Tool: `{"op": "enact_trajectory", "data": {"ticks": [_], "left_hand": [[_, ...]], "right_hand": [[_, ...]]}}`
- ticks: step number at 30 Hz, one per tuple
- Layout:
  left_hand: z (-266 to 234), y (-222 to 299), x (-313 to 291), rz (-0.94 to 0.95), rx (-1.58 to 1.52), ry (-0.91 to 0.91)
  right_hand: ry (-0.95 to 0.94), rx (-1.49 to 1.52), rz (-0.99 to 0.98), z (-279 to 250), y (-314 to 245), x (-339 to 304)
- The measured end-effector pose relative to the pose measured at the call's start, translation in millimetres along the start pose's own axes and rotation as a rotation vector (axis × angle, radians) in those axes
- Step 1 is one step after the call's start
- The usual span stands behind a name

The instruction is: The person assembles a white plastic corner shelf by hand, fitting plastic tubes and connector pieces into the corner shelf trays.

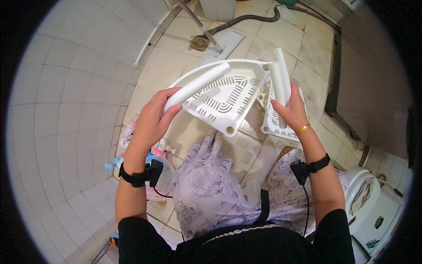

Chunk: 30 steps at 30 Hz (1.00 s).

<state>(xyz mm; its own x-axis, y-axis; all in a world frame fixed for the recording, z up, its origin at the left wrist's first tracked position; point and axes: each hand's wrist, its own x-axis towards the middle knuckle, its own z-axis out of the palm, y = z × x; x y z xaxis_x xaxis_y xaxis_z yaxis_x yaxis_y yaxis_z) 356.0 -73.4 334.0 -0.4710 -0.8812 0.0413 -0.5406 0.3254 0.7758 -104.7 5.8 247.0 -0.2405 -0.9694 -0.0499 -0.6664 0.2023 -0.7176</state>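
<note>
My left hand [154, 115] is closed around the lower end of a white plastic tube [203, 82], which slants up to the right. Behind that tube is a white slotted corner shelf [215, 119] with a curved rim and holes at its corners. Whether the tube is fixed to the shelf, I cannot tell. In my right hand [293, 111] are white tubes [280, 81], two side by side and nearly upright, close to the shelf's right corner. A second white slotted shelf [281, 132] lies lower, partly hidden behind that hand.
Bottles [131, 126] and a pale basin [160, 171] stand by the tiled wall at left. A flat mop [226, 46] lies beyond the shelf near a floor drain [199, 43] and a dark hose [252, 18]. A toilet [362, 193] is at lower right.
</note>
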Motion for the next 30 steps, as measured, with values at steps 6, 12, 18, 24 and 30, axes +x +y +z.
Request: {"op": "enact_trajectory", "data": {"ticks": [6,12,18,24,30], "left_hand": [[-14,2,-32,-0.168,-0.527,-0.001],[-16,44,-40,-0.043,-0.271,0.062],[-13,64,-11,0.144,-0.102,-0.071],[16,45,7,0.417,-0.036,-0.139],[19,7,14,0.305,0.055,-0.138]], "right_hand": [[-0.288,0.575,0.186,10,-63,-27],[-0.598,0.959,0.454,10,-129,-50],[-0.803,0.874,0.512,32,-162,-61],[-0.902,0.981,0.588,48,-162,-72],[-0.900,1.205,0.734,55,-146,-52]]}}
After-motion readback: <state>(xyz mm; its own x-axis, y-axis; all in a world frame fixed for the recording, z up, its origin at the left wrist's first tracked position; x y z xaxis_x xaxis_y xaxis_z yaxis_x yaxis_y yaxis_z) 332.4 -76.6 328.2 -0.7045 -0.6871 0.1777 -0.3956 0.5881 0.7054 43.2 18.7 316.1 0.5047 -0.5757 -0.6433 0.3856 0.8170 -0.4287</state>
